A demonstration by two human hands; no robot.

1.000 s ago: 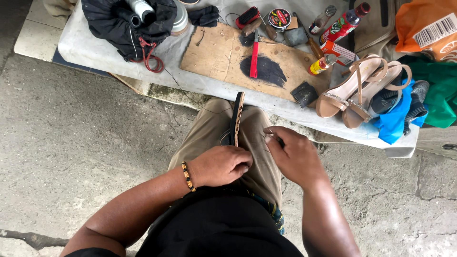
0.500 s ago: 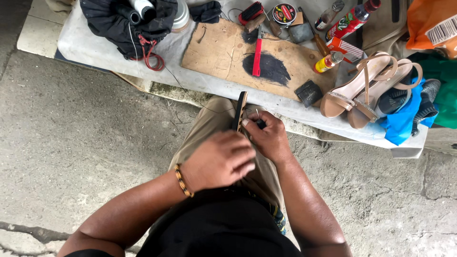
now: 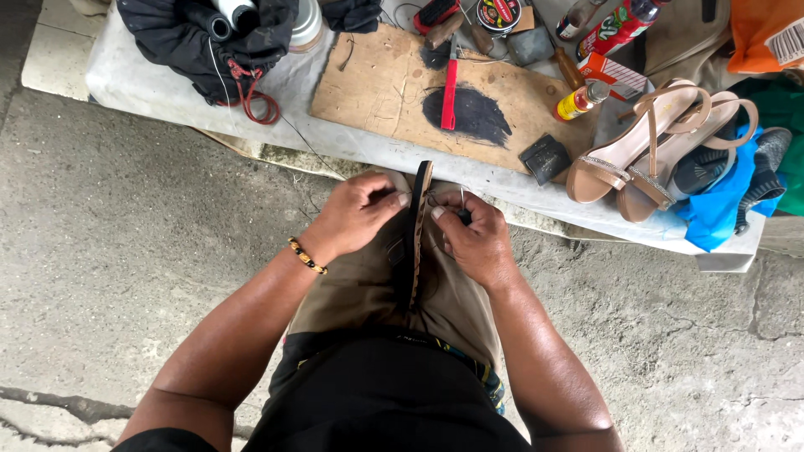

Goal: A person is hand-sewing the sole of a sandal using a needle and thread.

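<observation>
A flat sandal sole [image 3: 416,234] stands on edge between the person's knees, clamped there on the tan trousers, its long axis running from near to far, with the far tip rising towards the tabletop [image 3: 151,75]. Both hands meet at that far end. The left hand [image 3: 356,213] sits on the left of the sole, fingers curled and pressed against its edge, thumb and forefinger pinching it just below the tip; a beaded bracelet [image 3: 306,256] rings the wrist. The right hand [image 3: 469,234] lies on the right side, touching the sole, fingers bunched around a small dark tool handle whose thin metal point shows above the knuckles, just beside the edge. A pale thread seems to run from this spot up to the left, though it is too fine to follow surely. So the sole lies between the two hands, each equally close, and the work bears on its upper edge. On the tabletop beyond lie a wooden board [image 3: 394,92] with a black stain, a red-handled tool [image 3: 450,92], a pair of tan strappy heeled sandals [image 3: 653,151], and a black bag [image 3: 201,42] at far left.
</observation>
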